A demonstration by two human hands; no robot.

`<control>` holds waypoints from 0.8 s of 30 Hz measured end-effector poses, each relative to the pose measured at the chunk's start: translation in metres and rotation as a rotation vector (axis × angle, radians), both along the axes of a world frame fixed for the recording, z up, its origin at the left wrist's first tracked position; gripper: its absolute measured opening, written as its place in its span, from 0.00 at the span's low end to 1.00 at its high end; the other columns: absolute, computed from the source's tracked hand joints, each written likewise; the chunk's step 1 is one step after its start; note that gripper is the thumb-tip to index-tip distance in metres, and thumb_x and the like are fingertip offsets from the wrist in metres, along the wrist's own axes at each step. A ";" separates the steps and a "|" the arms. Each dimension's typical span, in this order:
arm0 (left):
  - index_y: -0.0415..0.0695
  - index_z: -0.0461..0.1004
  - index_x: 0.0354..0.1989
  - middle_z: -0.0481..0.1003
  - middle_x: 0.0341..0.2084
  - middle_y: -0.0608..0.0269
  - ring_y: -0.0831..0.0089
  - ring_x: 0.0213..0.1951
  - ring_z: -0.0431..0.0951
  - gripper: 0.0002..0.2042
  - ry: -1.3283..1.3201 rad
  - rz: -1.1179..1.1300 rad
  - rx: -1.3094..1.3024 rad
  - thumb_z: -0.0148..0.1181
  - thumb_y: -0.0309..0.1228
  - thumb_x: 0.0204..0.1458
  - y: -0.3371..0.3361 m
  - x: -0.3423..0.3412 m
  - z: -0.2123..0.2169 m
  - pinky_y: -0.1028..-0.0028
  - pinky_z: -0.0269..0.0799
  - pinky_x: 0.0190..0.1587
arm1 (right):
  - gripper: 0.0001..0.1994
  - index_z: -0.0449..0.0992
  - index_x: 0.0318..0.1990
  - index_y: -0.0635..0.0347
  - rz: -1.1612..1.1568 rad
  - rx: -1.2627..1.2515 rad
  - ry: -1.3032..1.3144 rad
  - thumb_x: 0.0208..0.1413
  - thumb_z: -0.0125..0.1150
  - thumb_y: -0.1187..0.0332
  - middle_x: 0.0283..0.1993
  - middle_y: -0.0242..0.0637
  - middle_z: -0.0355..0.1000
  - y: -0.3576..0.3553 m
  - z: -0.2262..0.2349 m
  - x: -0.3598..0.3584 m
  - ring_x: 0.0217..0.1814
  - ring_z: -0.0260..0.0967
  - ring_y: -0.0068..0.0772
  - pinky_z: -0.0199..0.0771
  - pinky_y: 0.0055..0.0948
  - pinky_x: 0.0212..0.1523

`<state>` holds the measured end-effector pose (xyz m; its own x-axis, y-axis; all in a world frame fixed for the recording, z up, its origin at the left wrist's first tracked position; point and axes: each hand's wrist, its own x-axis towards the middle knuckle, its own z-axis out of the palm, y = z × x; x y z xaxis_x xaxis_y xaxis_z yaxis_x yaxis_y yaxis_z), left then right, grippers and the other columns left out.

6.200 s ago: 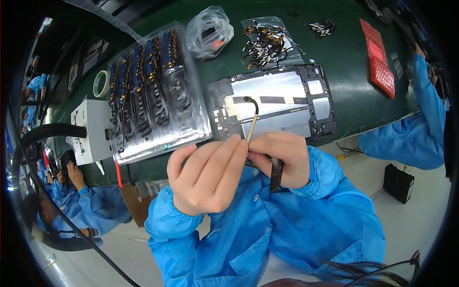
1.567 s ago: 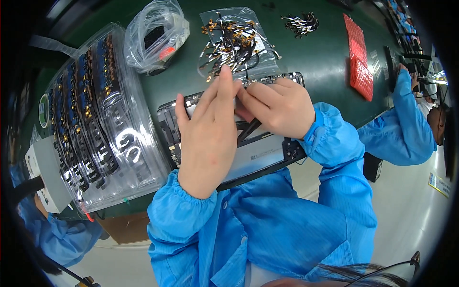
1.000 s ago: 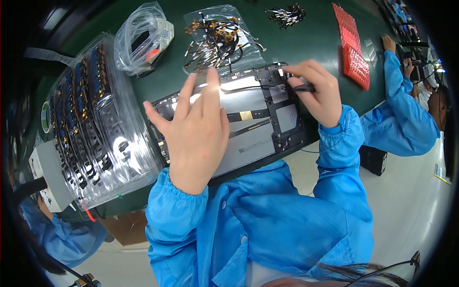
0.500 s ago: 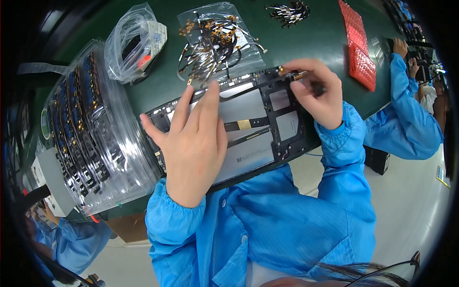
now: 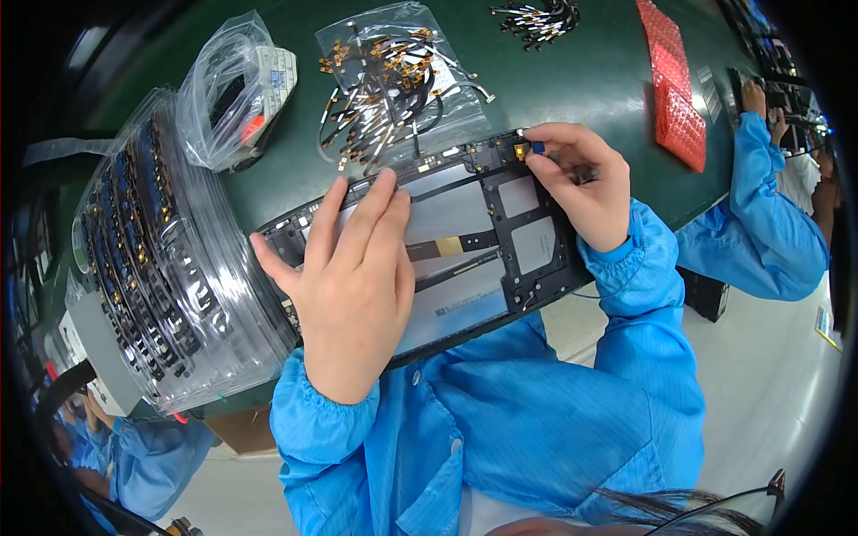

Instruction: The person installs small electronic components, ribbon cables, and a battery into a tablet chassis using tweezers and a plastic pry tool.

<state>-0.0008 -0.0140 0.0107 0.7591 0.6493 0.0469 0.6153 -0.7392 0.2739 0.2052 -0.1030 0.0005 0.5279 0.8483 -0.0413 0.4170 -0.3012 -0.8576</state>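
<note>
A flat black and silver device frame (image 5: 523,237) with a black flex cable and gold contacts lies on the green table (image 5: 581,76) in front of me. My left hand (image 5: 353,277) lies flat on the frame's left half, fingers spread, pressing it down. My right hand (image 5: 581,183) rests on the frame's upper right corner, its thumb and forefinger pinched at a small blue part (image 5: 537,147) on the edge.
A stack of clear plastic trays (image 5: 152,268) with small parts stands at the left. A clear bag (image 5: 237,89) and a bag of gold-tipped flex cables (image 5: 398,76) lie behind the frame. Red bubble pads (image 5: 675,89) lie at the right, beside another person's blue sleeve (image 5: 769,214).
My right hand has left the frame's middle and slid to its upper right corner. My left hand stays flat on the frame, which now sits slightly lower in view.
</note>
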 end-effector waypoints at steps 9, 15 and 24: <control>0.48 0.73 0.41 0.67 0.46 0.78 0.73 0.52 0.64 0.14 0.060 -0.041 0.336 0.55 0.28 0.42 -0.004 0.010 -0.001 0.38 0.42 0.53 | 0.13 0.75 0.38 0.59 0.046 0.044 -0.211 0.41 0.62 0.77 0.27 0.36 0.69 0.002 -0.007 0.005 0.29 0.68 0.29 0.70 0.24 0.31; 0.40 0.74 0.34 0.68 0.38 0.69 0.75 0.50 0.64 0.11 -0.054 -0.224 0.399 0.53 0.27 0.40 -0.003 0.013 -0.006 0.44 0.52 0.53 | 0.10 0.75 0.38 0.61 0.102 0.135 -0.274 0.45 0.58 0.78 0.26 0.27 0.64 0.002 -0.009 0.004 0.21 0.49 0.13 0.52 0.15 0.21; 0.39 0.73 0.43 0.68 0.49 0.64 0.65 0.57 0.58 0.18 0.289 -0.510 0.683 0.48 0.30 0.44 -0.009 0.027 0.010 0.54 0.46 0.62 | 0.10 0.75 0.37 0.61 0.102 0.208 -0.319 0.45 0.59 0.77 0.26 0.27 0.64 0.002 -0.016 0.009 0.21 0.54 0.13 0.53 0.14 0.20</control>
